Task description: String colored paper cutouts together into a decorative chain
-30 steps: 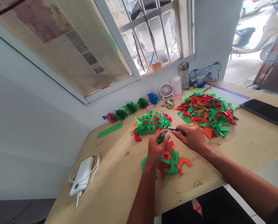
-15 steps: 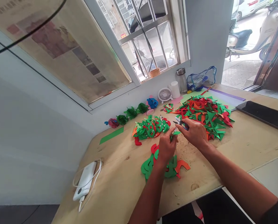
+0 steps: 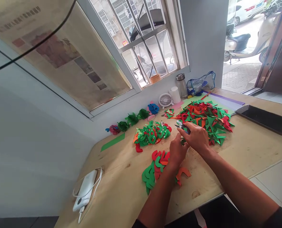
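Observation:
My right hand (image 3: 196, 136) is closed around small dark scissors (image 3: 179, 126), their pointed tips facing left; the fingers cover most of the handles. Just below, my left hand (image 3: 177, 148) pinches a green paper piece (image 3: 183, 141), mostly hidden by the fingers. Under my left wrist lies a pile of red and green curved paper cut-outs (image 3: 152, 172), with an orange arch-shaped piece (image 3: 183, 172) at its right. Beyond my hands sit a heap of green and red paper scraps (image 3: 207, 117) and another pile of curved pieces with pale marks (image 3: 152, 134).
A black tray-like slab (image 3: 265, 118) lies at the right. Along the wall stand a small white fan (image 3: 165, 100), a white cylinder (image 3: 175, 95), a glass bottle (image 3: 181, 87) and a clear pouch (image 3: 201, 84). A power bank (image 3: 85, 190) with its cable lies at the left, below a green strip (image 3: 113, 142).
My left hand has shifted right and slightly down, closer to my right hand, uncovering more red cut-outs. The green piece in its fingers shows less. The whole view has shifted slightly.

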{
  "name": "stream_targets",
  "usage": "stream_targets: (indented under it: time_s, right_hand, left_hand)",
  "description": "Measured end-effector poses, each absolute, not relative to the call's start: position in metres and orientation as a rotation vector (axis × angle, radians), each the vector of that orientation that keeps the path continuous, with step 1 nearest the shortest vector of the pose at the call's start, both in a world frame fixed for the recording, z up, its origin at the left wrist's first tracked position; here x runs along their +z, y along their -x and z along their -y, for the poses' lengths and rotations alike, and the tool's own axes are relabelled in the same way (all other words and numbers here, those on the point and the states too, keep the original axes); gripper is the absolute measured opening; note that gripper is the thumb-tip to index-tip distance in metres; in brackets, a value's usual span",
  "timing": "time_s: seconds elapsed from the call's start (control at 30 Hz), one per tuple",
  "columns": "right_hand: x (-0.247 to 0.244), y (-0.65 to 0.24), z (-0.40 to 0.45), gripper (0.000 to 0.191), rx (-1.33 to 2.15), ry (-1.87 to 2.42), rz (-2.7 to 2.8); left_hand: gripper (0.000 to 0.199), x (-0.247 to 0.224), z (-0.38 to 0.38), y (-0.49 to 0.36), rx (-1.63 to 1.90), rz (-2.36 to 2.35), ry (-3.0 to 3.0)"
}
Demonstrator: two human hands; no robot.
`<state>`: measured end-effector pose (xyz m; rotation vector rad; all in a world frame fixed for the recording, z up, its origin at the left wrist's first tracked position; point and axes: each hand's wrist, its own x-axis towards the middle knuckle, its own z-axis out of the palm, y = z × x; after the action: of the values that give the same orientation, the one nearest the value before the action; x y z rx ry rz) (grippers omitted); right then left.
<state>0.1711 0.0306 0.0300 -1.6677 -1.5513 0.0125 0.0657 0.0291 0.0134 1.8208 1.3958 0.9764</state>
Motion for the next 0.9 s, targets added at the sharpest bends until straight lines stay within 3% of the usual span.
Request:
stream_targets:
  time_s: [0.13, 0.43, 0.9]
  right_hand:
    - [0.029, -0.171, -0.031, 0.039, 0.006, 1.666, 1.582]
    - [0.024, -0.15, -0.02, 0.036, 0.026, 1.494, 1.941]
    - [0.019, -0.136, -0.015, 0.035, 0.039, 1.456, 2.233]
  left_hand:
    - [0.014, 0.017, -0.02, -0.049, 0.992, -1.371, -1.891]
    - [0.016, 0.031, -0.017, 0.01, 1.455, -1.384, -1.39]
    - [0.025, 0.015, -0.021, 0.025, 1.362, -1.265, -1.258]
